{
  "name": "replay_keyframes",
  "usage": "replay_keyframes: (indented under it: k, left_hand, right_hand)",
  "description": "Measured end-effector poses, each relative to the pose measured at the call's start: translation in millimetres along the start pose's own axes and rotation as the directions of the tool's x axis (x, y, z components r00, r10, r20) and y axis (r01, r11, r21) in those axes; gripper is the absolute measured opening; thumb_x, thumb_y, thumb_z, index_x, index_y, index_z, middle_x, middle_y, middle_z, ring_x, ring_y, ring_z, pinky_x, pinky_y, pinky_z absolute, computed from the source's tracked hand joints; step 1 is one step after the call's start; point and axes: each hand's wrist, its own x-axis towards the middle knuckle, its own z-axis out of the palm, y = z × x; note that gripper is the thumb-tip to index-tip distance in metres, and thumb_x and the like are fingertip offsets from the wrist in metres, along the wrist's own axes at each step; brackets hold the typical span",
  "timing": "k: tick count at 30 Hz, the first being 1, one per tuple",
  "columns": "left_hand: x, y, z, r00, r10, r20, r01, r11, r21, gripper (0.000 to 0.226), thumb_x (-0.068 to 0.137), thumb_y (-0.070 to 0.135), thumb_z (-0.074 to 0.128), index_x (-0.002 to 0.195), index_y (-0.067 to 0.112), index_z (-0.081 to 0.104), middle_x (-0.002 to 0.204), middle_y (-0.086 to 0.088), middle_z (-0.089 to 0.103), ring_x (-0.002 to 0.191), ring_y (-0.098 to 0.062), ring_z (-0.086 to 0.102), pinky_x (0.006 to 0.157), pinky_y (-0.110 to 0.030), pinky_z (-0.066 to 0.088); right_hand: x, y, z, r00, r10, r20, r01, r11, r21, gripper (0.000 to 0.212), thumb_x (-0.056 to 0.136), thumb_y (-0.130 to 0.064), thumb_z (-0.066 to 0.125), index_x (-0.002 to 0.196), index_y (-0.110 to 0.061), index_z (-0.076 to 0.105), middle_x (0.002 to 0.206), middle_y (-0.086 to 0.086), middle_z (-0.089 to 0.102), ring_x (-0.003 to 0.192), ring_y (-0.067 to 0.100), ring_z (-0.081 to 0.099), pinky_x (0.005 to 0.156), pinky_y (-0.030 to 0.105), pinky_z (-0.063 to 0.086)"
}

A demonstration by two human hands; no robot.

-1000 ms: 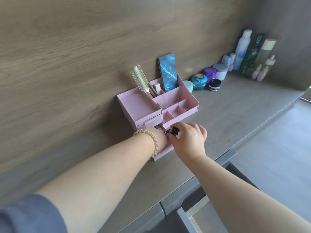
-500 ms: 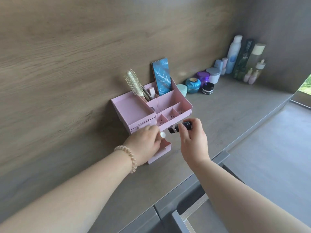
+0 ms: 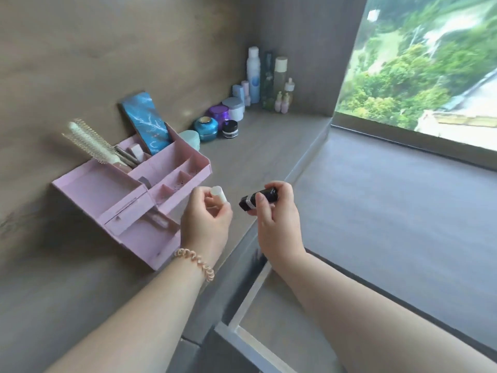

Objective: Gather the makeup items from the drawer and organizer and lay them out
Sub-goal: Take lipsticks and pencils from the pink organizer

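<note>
Far left, on grey counter (image 3: pixel 255 157), back against wood-look wall: pink organizer (image 3: pixel 102 189), many open compartments. Sticking out of a rear compartment, tilted left: cream hairbrush (image 3: pixel 91 142), next to a few slim sticks too blurred to identify. Just right of that, leaning on wall from another rear compartment: blue palette (image 3: pixel 146 122) with white marbling. Low at organizer's front: small drawer (image 3: pixel 145 238), pulled out, one pinkish item lying inside near the back, kind unclear. Next right, raised just beside that drawer: left hand (image 3: pixel 207 219), coil bracelet (image 3: pixel 195 263) on wrist, thumb and curled fingers pinching white stick (image 3: pixel 218 193), rounded end up and slightly left. Behind, along wall: cluster of jars (image 3: pixel 205 127), teal, purple, black, white, plus pale mint round piece just beside organizer. Near white stick but apart from it: black tube (image 3: pixel 269 196), silver band near left end, roughly level. Gripped by right hand (image 3: pixel 277 224), thumb across front, fingers wrapped behind. Both items in the air over counter's front edge, neither laid down. Back corner: row of tall bottles (image 3: pixel 254 74) with small droppers in front. Below hands: lower drawer (image 3: pixel 269 319), open. Right of counter: lower grey ledge (image 3: pixel 390 211). Far right: window (image 3: pixel 430 63), green trees outside.
</note>
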Motion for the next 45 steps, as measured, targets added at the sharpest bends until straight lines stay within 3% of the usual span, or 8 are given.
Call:
replay_keyframes:
  k: [4,9,18,21,25,28,34,45]
  left_hand:
    - [-38,34,81,0.986,-0.023,0.164,0.032,0.998,-0.053,0.015,0.079,0.024,0.067,0.088,0.022,0.055,0.080,0.004,0.071,0.076,-0.011,0.066,0.065,-0.024,0.049]
    - [-109,88,160,0.896,0.090,0.436,-0.067,0.995,-0.068,0.012,0.083,0.028,0.066,0.090,0.025,0.056,0.076,0.008,0.072,0.074,-0.003,0.065,0.061,-0.019,0.043]
    - [-214,159,321,0.745,0.089,0.661,-0.088,0.995,-0.035,0.011,0.083,0.021,0.065,0.087,0.026,0.057,0.080,0.006,0.071,0.078,-0.009,0.066,0.065,-0.026,0.048]
    - [-249,171,374,0.712,0.046,0.701,-0.061,0.998,-0.003,0.011,0.083,0.018,0.065,0.085,0.025,0.057,0.079,0.005,0.071,0.078,-0.010,0.066,0.064,-0.027,0.050]
    - [-290,178,441,0.685,-0.012,0.729,-0.044,0.997,0.058,0.009,0.083,0.015,0.063,0.084,0.022,0.057,0.078,0.004,0.072,0.076,-0.014,0.066,0.065,-0.030,0.051]
    - [-305,172,467,0.708,-0.053,0.705,-0.021,0.995,0.096,0.011,0.082,0.014,0.063,0.083,0.022,0.056,0.080,0.003,0.071,0.079,-0.016,0.066,0.072,-0.035,0.054]
    - [-297,158,489,0.755,-0.070,0.652,-0.040,0.987,0.153,0.013,0.080,0.015,0.065,0.086,0.023,0.056,0.082,0.004,0.070,0.080,-0.016,0.066,0.080,-0.038,0.053]
    - [-291,146,504,0.715,0.039,0.698,-0.142,0.986,0.091,0.016,0.083,0.015,0.064,0.090,0.026,0.055,0.085,0.011,0.066,0.084,-0.007,0.064,0.076,-0.021,0.049]
  right_hand:
    - [0,17,-92,0.967,0.057,-0.250,-0.052,0.998,0.028,0.006,0.097,-0.016,0.044,0.102,-0.014,0.043,0.081,-0.009,0.050,0.067,-0.004,0.057,0.071,0.036,0.053]
    - [-14,48,-217,0.848,0.224,-0.481,-0.196,0.975,0.110,0.011,0.098,-0.025,0.045,0.102,-0.017,0.041,0.089,0.000,0.051,0.073,0.033,0.066,0.055,0.031,0.054]
    - [-52,111,-413,0.749,0.524,-0.406,-0.420,0.849,0.321,0.032,0.085,-0.015,0.055,0.114,-0.020,0.042,0.104,0.007,0.053,0.082,0.026,0.067,0.067,0.038,0.060]
    - [-62,135,-474,0.794,0.430,-0.430,-0.452,0.890,0.055,0.036,0.082,-0.018,0.059,0.114,-0.024,0.042,0.102,0.001,0.055,0.086,0.022,0.064,0.077,0.040,0.056]
    - [-70,173,-542,0.857,0.295,-0.421,-0.416,0.880,-0.229,0.036,0.083,-0.017,0.066,0.109,-0.028,0.044,0.087,-0.011,0.057,0.075,0.007,0.057,0.068,0.019,0.044]
    - [-69,197,-559,0.877,0.234,-0.420,-0.402,0.837,-0.372,0.035,0.080,-0.018,0.070,0.109,-0.026,0.051,0.088,-0.010,0.061,0.078,0.009,0.060,0.073,0.024,0.047]
    - [-53,228,-557,0.892,0.095,-0.441,-0.326,0.812,-0.485,0.033,0.074,-0.013,0.074,0.102,-0.018,0.057,0.086,-0.002,0.067,0.084,0.023,0.064,0.082,0.039,0.049]
    - [-36,245,-542,0.904,0.010,-0.427,-0.294,0.740,-0.605,0.026,0.073,-0.017,0.072,0.095,-0.021,0.060,0.084,-0.011,0.068,0.083,0.011,0.062,0.103,0.029,0.025]
